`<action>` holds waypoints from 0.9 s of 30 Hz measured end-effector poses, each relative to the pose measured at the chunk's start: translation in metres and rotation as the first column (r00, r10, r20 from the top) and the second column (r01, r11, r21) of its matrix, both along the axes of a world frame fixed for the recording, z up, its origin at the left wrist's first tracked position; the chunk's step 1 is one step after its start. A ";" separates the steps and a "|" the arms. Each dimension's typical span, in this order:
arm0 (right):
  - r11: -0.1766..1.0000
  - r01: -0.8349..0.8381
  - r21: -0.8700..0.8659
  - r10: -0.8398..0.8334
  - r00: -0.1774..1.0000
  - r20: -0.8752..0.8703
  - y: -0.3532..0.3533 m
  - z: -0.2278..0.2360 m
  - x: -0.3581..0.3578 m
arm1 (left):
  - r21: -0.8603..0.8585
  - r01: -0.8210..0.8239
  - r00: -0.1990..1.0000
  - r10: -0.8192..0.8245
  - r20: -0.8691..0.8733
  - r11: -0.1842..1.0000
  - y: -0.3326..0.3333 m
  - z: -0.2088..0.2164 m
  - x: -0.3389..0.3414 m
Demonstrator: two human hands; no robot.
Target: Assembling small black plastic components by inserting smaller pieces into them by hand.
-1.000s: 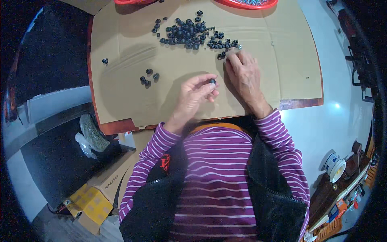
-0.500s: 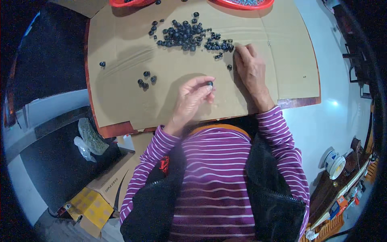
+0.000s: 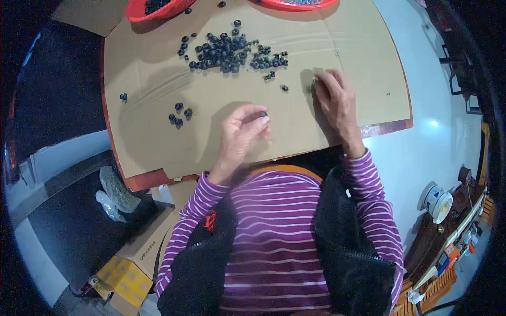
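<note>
My left hand (image 3: 240,131) is pinched around a small black knob-like piece (image 3: 263,114) above the near part of the cardboard sheet (image 3: 226,92). To its right, my right hand (image 3: 336,100) hovers over the cardboard with thumb and fingertips together. A tiny shiny bit shows at those fingertips, too small to name. Beyond both hands lies a heap of black round pieces (image 3: 224,52). Smaller dark pieces (image 3: 268,59) are gathered at the heap's right edge, and a single one (image 3: 285,88) sits between the heap and my right hand.
Several black pieces (image 3: 176,120) form a loose group on the left. A red basket (image 3: 139,18) with dark pieces stands at the far left; another red container (image 3: 295,7) holds small silvery bits. A black chair or bench with plastic bags (image 3: 118,189) and a yellow box (image 3: 124,279) are at lower left.
My right hand has drawn away from the smaller dark pieces, to the right and nearer me. My left hand still holds the black piece. The whole view has shifted slightly.
</note>
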State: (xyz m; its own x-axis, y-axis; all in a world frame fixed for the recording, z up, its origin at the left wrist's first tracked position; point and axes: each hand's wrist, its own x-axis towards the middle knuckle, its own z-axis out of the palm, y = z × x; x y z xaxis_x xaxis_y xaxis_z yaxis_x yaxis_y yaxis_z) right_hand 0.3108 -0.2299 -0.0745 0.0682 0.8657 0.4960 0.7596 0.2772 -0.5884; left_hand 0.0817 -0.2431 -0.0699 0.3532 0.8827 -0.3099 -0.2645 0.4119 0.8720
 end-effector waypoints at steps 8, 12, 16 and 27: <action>0.983 0.130 -0.132 -0.152 0.972 -0.177 -0.017 -0.008 0.001 | 0.062 -0.022 0.992 0.030 -0.122 0.998 0.008 0.006 0.008; 0.991 -0.020 -0.135 -0.016 0.965 -0.262 -0.043 -0.003 -0.007 | 0.409 -0.044 0.885 0.225 -0.407 0.911 0.010 -0.007 0.006; 0.988 -0.080 -0.130 0.075 0.996 -0.047 -0.047 -0.006 -0.019 | 0.691 0.198 0.646 0.438 -0.625 0.695 0.025 -0.006 0.004; 0.980 -0.185 -0.068 0.160 0.948 -0.274 -0.037 0.001 -0.030 | 0.446 0.093 0.868 0.147 -0.474 0.890 0.008 0.018 0.034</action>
State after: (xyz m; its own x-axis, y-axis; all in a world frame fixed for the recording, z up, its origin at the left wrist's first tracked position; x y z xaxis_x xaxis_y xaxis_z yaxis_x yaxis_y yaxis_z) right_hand 0.2810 -0.2669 -0.0730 0.0327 0.9166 0.3984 0.5174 0.3256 -0.7914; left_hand 0.1158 -0.2346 -0.0517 0.2376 0.9713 -0.0095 0.2335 -0.0476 0.9712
